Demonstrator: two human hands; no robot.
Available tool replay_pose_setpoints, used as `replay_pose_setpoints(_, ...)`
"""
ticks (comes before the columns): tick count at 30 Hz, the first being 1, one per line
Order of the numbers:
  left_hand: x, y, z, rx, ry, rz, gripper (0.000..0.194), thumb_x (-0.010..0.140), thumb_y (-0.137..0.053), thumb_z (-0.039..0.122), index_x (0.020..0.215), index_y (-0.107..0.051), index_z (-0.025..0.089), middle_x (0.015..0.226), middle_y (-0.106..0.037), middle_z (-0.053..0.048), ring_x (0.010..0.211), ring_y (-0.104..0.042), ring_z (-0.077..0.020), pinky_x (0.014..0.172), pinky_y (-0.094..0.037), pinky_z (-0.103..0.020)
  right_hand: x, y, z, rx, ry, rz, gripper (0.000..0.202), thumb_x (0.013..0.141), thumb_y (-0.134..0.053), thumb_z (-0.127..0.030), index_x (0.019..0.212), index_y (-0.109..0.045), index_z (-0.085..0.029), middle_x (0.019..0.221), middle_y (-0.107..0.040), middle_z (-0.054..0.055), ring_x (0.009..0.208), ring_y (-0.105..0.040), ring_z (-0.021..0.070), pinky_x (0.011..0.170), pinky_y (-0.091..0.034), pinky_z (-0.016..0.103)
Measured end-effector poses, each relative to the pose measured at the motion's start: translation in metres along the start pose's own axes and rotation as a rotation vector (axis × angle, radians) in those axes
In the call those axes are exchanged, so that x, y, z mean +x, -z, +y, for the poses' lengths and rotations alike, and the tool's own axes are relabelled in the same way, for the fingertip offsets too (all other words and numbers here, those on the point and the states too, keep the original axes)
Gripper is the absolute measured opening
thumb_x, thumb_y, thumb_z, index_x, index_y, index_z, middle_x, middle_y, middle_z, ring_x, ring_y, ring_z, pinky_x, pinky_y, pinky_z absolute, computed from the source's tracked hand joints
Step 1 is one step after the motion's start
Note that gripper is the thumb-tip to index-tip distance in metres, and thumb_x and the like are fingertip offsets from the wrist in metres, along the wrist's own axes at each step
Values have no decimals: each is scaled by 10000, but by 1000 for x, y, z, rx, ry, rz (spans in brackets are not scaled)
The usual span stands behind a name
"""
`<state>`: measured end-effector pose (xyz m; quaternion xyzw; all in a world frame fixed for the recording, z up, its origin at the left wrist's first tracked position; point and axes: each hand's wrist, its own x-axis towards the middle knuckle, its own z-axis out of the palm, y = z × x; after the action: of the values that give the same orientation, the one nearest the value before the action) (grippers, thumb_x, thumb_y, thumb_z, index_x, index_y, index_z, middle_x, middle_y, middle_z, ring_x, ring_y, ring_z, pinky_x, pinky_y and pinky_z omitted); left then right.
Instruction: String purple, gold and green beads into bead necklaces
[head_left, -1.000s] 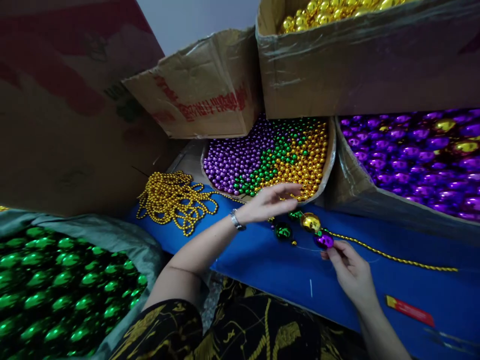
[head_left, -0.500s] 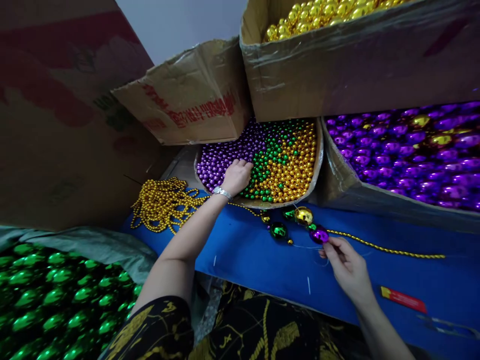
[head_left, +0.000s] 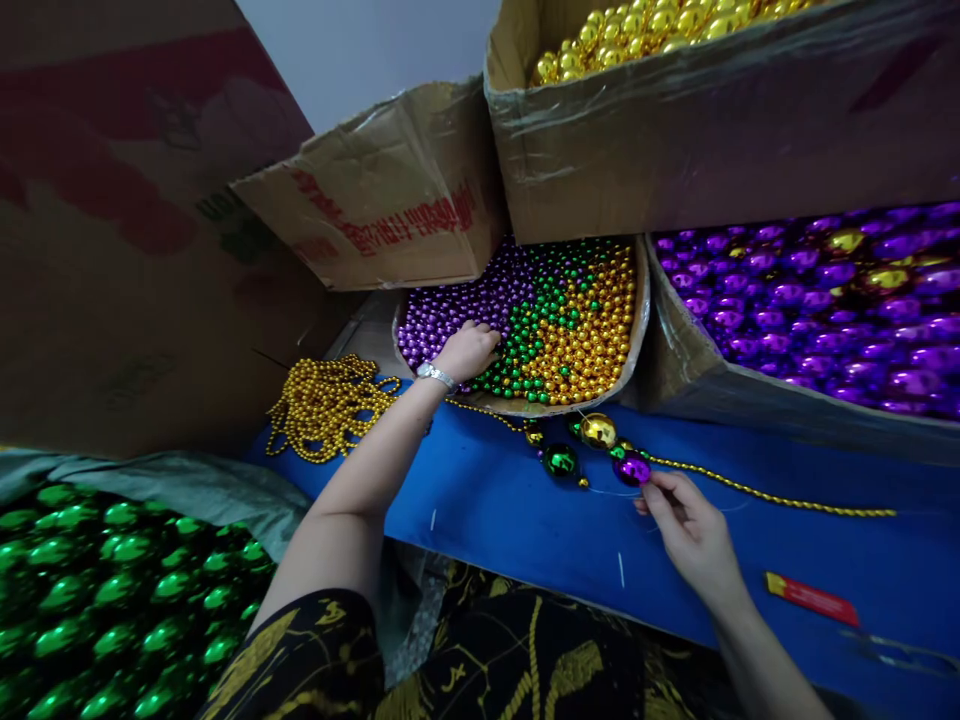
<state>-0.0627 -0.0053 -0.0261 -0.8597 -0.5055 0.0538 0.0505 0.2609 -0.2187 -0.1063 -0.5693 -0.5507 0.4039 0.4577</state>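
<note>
My left hand (head_left: 468,350), a silver watch on its wrist, reaches into a low carton (head_left: 640,330) of small beads. Its fingers are curled down at the purple beads (head_left: 427,325), close to the green beads (head_left: 529,345); the fingertips are hidden. Thumb and forefinger of my right hand (head_left: 686,515) pinch the bead string at the large purple bead (head_left: 631,467). Beside that bead on the string are a large gold bead (head_left: 598,431) and small green ones. A large dark green bead (head_left: 561,461) lies to the left, with a thin clear thread (head_left: 611,492) near it.
A heap of gold bead strands (head_left: 322,410) lies left on the blue tabletop (head_left: 480,510). Cartons of gold balls (head_left: 660,25) and purple balls (head_left: 787,295) stand behind and right. Green balls (head_left: 112,600) fill the lower left. A red-yellow packet (head_left: 810,598) lies at right.
My left hand has shifted slightly left over the purple beads. My right hand and the purple bead have moved a little left.
</note>
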Motion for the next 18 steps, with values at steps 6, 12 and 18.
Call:
replay_pose_setpoints(6,3,9,-5,11,-16,-76,374,870,-445,91,1188,-617,187,1128,-659,-114,954,-590,-232,765,-461,-326,-1,-1,4,-4,11,-17,255,893,-595,-442,936,-653,-198,876,-620,40,700,-685,152,653,-592,238)
replay_pose_setpoints(12,-1,13,10,-417,120,205,216,832,-553,140,1002,-685,164,957,-675,-109,892,-602,-221,733,-468,-323,-4,-3,4,-19,42,-15,229,910,-583,-415,954,-651,-201,892,-614,35,698,-686,140,648,-586,223)
replay_pose_setpoints(18,-34,18,78,-1922,201,217,270,814,-684,358,1017,-676,180,882,-677,-55,690,-589,-93,566,-435,-198,-5,-3,-4,-143,122,34,197,937,-550,-376,975,-648,-210,873,-596,26,709,-675,129,646,-565,221)
